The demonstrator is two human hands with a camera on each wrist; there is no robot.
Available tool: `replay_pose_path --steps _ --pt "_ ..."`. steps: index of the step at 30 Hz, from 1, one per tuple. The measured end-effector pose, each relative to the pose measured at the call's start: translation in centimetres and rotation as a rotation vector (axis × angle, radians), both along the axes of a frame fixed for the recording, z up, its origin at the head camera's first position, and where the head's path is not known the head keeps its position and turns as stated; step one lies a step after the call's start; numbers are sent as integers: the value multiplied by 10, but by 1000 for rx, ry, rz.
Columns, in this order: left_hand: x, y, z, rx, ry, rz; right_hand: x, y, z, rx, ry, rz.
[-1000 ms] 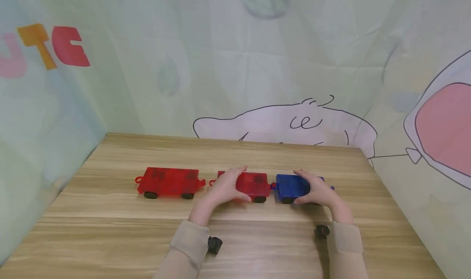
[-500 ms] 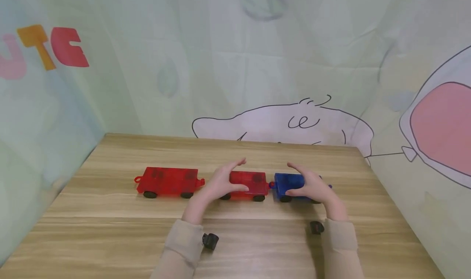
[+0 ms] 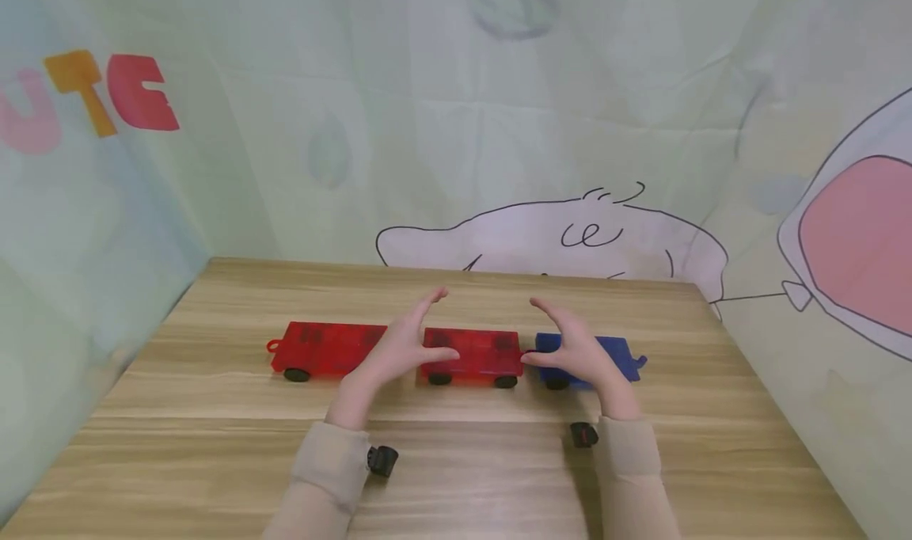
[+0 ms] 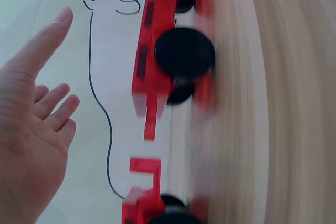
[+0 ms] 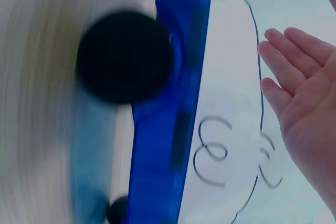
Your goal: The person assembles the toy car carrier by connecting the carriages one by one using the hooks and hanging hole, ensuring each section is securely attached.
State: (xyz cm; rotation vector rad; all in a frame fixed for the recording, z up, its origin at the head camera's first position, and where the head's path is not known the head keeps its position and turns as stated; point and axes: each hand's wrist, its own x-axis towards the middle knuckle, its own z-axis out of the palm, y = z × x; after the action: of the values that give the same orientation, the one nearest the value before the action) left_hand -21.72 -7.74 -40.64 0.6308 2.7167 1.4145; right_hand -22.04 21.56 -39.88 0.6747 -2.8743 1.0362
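Three toy train cars on black wheels stand in a row on the table. The left one is a red car point(image 3: 321, 348) with a loop at its far end. In the middle is a second red car point(image 3: 473, 353), and at the right a blue car point(image 3: 614, 356). My left hand point(image 3: 392, 354), thumb and fingers spread, hovers over the gap between the red cars. The left wrist view shows the red hook point(image 4: 150, 124) apart from the red loop point(image 4: 147, 165). My right hand point(image 3: 579, 355), likewise spread, is above the blue car's left part, its thumb overlapping the red-blue joint.
The wooden table point(image 3: 470, 469) extends in front of and behind the row. A printed cloth backdrop point(image 3: 285, 128) rises at its back and sides. A small black device point(image 3: 382, 461) sits at the left cuff, and another black device point(image 3: 584, 435) at the right cuff.
Both hands have let their fingers spread and moved up and left, away from the middle red car and the blue car. The cars stay in about the same places.
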Motion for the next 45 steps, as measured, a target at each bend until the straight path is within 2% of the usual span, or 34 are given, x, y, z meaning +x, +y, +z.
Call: replay_pose_path --steps 6,14,20,23,28,34,45 --pt "-2 -20 2 -13 13 57 -5 -29 1 -20 -2 34" --pt "0 -42 2 -35 49 96 -4 -61 0 -24 -34 69" --pt "1 -53 0 -71 28 64 -5 -78 -4 -32 -60 52" --pt "3 -57 -3 -71 5 49 -5 -84 -7 -39 -72 43" --pt "5 -65 -10 -74 -33 74 -6 -89 -14 -35 -84 35" --pt "8 -72 -12 -90 -86 83 -3 -93 -19 -11 -93 41" --pt "7 -85 -14 -150 -92 85 -4 -94 -26 46 -138 68"
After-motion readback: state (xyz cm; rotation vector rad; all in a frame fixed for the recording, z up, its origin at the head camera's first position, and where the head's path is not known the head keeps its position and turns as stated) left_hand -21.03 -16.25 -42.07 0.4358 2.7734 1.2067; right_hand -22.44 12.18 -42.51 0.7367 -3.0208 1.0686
